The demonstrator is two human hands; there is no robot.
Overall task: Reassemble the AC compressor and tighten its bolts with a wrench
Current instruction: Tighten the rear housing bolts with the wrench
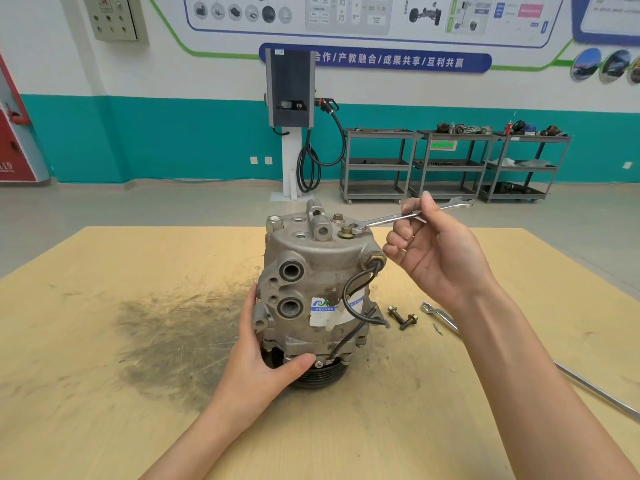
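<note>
The grey AC compressor (pixel 313 271) stands upright on its black pulley on the wooden table (pixel 104 341). My left hand (pixel 263 355) grips its lower left side. My right hand (pixel 436 251) holds a silver wrench (pixel 408 215) by the shaft. The wrench's open jaw sits against a brass-coloured bolt (pixel 346 232) on the compressor's top face. A second bolt (pixel 337 218) stands just behind it. A black wire (pixel 356 289) loops down the compressor's right side.
Two loose bolts (pixel 403 317) lie on the table right of the compressor. Another wrench (pixel 440 315) and a long metal bar (pixel 595 389) lie further right, partly under my right forearm. A dark grease stain (pixel 173 334) marks the table on the left. Grey shelf carts (pixel 450 164) stand by the far wall.
</note>
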